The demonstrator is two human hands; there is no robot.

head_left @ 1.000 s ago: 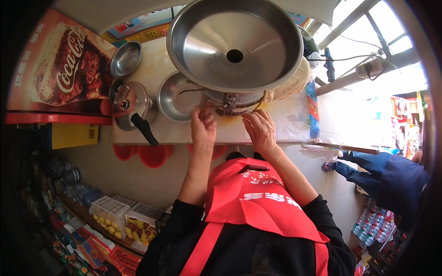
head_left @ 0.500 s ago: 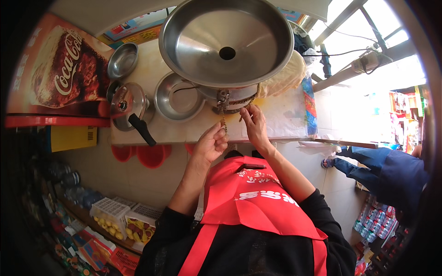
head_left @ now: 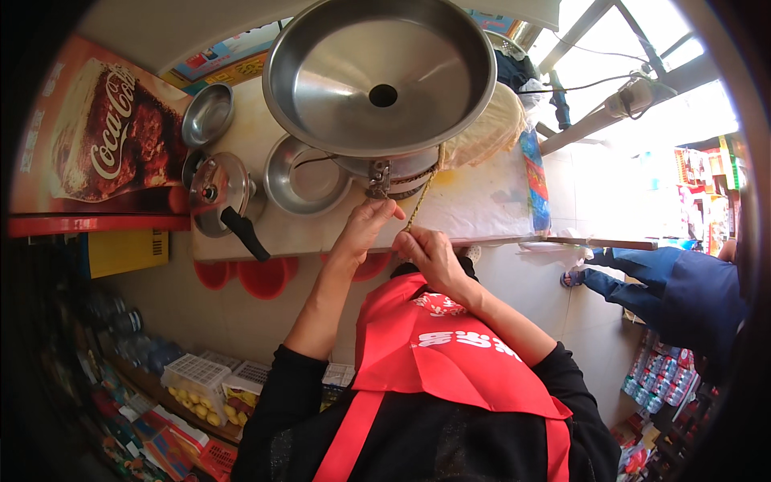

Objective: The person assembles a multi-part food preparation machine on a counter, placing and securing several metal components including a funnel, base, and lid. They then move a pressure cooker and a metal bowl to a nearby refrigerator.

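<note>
A wide stainless steel funnel-shaped hopper [head_left: 345,88] with a central hole tops a metal machine on the table. Below its rim, a metal clasp [head_left: 380,174] shows on the machine's front. My left hand [head_left: 365,229] is just under the clasp, fingers bent together; whatever it may pinch is hidden. A yellow-and-dark braided cord [head_left: 418,201] runs down taut from the machine's side, beside a pale cloth [head_left: 486,132]. My right hand [head_left: 431,255] is closed on the cord's lower end, near the table's front edge.
Steel bowls [head_left: 277,189] and a lidded pot [head_left: 221,193] with a black handle jutting over the edge stand left on the table [head_left: 309,233]. Red buckets [head_left: 263,277] are beneath. A red drinks-printed cabinet [head_left: 104,132] is at left. Another person [head_left: 666,293] is at far right.
My right hand has pulled the cord down and toward me, drawing it straight. My left hand has moved slightly up, closer under the clasp.
</note>
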